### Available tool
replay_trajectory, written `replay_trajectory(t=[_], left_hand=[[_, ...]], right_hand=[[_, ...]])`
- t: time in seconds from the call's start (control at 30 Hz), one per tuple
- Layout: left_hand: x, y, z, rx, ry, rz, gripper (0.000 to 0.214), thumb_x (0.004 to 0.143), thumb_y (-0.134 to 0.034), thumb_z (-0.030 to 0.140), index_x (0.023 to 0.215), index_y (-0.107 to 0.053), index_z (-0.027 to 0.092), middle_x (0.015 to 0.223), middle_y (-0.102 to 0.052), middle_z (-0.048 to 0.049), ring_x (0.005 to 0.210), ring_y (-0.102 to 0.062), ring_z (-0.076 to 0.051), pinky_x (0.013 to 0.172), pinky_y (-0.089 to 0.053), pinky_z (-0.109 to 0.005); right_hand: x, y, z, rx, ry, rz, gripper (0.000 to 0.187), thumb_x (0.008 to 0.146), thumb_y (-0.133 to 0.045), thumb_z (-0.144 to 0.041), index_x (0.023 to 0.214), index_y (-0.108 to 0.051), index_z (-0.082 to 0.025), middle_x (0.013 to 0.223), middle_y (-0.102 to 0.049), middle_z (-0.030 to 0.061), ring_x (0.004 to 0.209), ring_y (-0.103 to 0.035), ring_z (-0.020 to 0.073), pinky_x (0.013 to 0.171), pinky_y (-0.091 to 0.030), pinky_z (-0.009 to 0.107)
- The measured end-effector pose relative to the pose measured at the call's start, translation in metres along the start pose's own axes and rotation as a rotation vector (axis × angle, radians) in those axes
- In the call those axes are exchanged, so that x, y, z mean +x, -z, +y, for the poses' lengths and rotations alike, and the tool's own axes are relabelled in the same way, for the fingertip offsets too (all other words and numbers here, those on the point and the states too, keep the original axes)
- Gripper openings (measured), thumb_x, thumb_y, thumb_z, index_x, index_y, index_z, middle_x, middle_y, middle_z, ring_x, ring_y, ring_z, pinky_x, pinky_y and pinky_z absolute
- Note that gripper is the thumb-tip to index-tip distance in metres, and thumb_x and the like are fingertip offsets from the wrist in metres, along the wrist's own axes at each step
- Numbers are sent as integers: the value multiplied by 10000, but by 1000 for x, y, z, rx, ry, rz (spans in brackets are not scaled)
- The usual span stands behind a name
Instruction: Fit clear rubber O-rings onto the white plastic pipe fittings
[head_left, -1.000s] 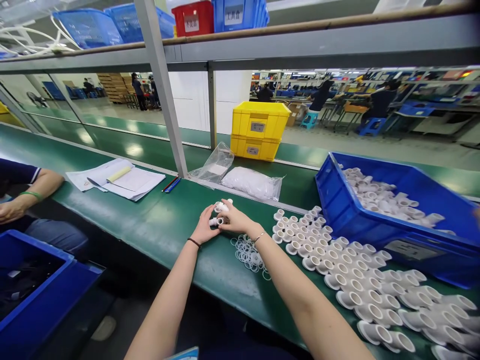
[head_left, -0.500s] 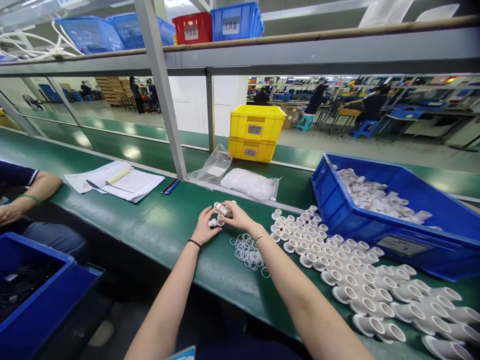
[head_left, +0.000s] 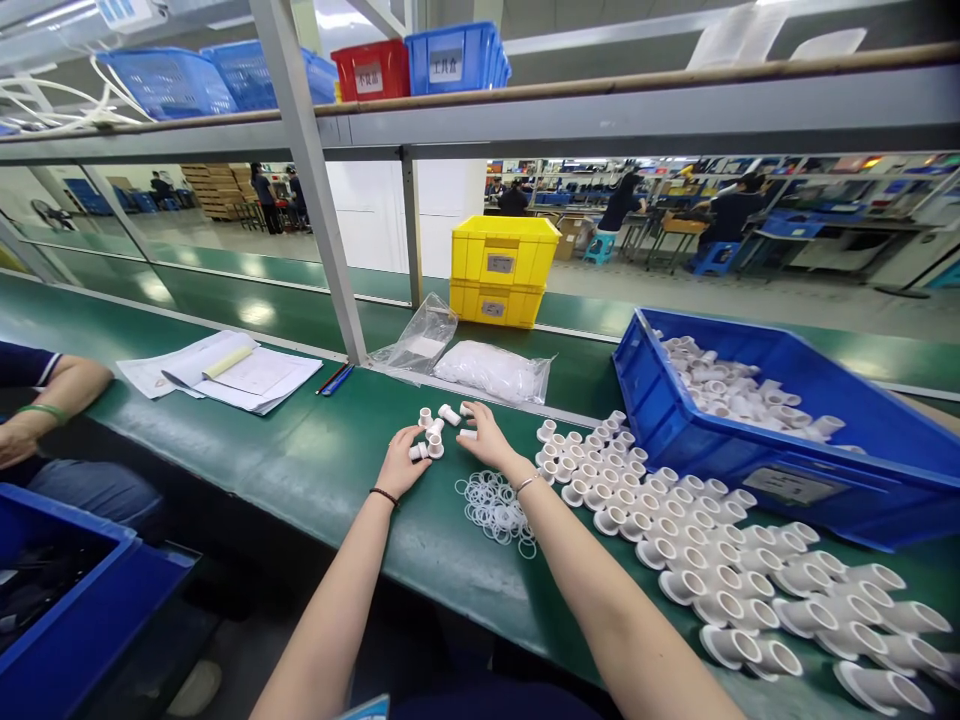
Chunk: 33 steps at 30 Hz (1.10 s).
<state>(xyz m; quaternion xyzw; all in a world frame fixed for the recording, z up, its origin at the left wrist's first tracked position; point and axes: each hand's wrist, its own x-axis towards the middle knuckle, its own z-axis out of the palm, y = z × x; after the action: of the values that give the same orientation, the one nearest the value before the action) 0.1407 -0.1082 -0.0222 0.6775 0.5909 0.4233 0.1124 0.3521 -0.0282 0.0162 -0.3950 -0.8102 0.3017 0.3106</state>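
Several small white plastic pipe fittings [head_left: 435, 428] lie in a loose group on the green bench top. My left hand [head_left: 403, 464] curls round the near-left fitting [head_left: 418, 452], with thumb and fingers against it. On the group's right side, my right hand [head_left: 487, 440] is open, fingers spread, with one fitting [head_left: 468, 434] between thumb and fingers and another at the fingertips; a firm grip does not show. Just below the right hand is a pile of thin, clear-white rings [head_left: 499, 512]. Rows of larger flanged white fittings [head_left: 675, 530] stand to the right.
A large blue bin [head_left: 787, 470] of white fittings sits at the right. Behind are a plastic bag [head_left: 491, 370] of white items, yellow crates [head_left: 502, 270] and a metal post [head_left: 319, 190]. Papers [head_left: 225, 370] and pens [head_left: 335, 380] lie left, near another person's arm [head_left: 71, 400].
My right hand has moved away from the left and its fingers have spread. The fittings between the hands now lie apart, more in view. My left hand has hardly moved.
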Motion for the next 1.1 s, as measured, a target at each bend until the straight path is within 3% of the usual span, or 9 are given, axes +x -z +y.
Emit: replay_trajectory(t=[0.13,0.3,0.5,0.67,0.8,0.97,1.1], left_hand=[[-4,2,3,47,65,35,395,669,-668,151,1054,-591,195,1063,-603,-68,1035,-526,-252,953,-393,-439],[-5,2,3,29,87,68,293,734,-638,198,1023,-590,182,1035,-614,-71,994,-550,-234,922,-422,-413],[-5,2,1,-102,160,117,314,820,-565,335,1095,-537,186,1048,-626,-74,957,-589,-211,869,-471,-381],[-6,2,0,-179,212,160,424,813,-563,322,1196,-461,171,1075,-627,-96,895,-615,-197,837,-493,-374],[-6,1,-2,-126,234,117,439,783,-580,273,1196,-470,174,1097,-619,-93,934,-606,-212,870,-478,-394],[-5,2,-1,-44,242,64,396,752,-590,219,1142,-527,193,1024,-640,-68,979,-587,-240,901,-452,-421],[-3,3,0,-55,243,58,372,740,-590,202,1109,-543,196,1000,-648,-58,941,-599,-228,878,-464,-404]], right_hand=[[-1,5,2,-158,-29,-51,685,747,-580,-161,1379,-317,-189,1407,-314,143,1027,-566,166,901,-472,314],[-5,6,0,-294,-114,-73,479,719,-579,-94,1187,-546,-190,1135,-572,118,1088,-515,278,938,-398,435],[-3,-2,-11,-238,-109,-28,436,803,-508,-177,1237,-494,-217,1153,-557,86,969,-573,205,857,-436,327],[0,-12,-15,-98,-44,-59,335,790,-550,-241,1119,-505,-201,969,-631,23,796,-600,150,741,-473,274],[-2,-11,-16,-28,-8,-67,397,749,-630,-295,1119,-514,-208,1002,-638,27,893,-615,159,784,-479,272],[20,-1,-6,-89,-123,61,256,890,-400,-257,1100,-520,-174,1106,-599,81,1014,-574,169,887,-443,321],[47,-3,2,-176,-171,-12,280,784,-574,-206,1061,-558,-166,1090,-610,89,980,-586,191,857,-446,311]])
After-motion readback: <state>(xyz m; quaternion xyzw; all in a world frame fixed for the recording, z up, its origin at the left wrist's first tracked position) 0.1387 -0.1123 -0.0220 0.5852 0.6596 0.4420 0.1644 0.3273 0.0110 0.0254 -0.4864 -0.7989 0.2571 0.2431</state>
